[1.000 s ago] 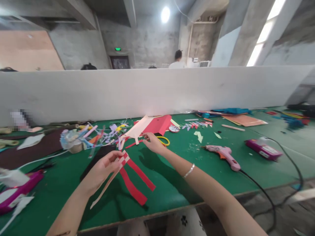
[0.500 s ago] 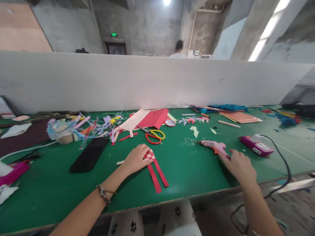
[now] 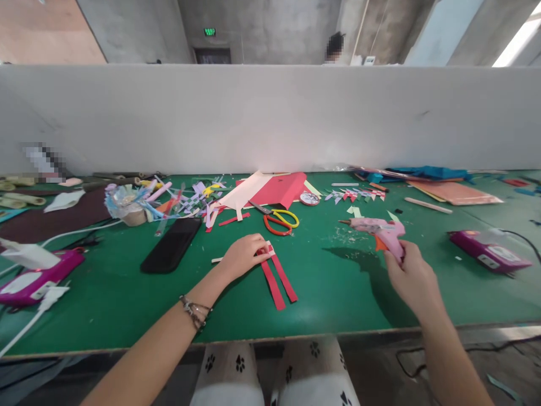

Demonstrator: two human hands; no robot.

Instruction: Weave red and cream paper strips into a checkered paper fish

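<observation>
Indoor light moderate, diffuse. Bright strip (image 3: 518,40) at upper right, overexposed. Green sign (image 3: 209,32) glowing, lettering unclear. Soft shadow (image 3: 374,269) left of and below the glue gun (image 3: 382,228); pale sheen along the desk's (image 3: 329,310) right end. Wide-angle stretch toward edges. Fine detail soft; two patches pixelated.

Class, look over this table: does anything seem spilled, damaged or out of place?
Whitish crumbs lie scattered on the table near the nozzle of the glue gun in the right hand. They look spilled, though they are too small to identify.
</observation>
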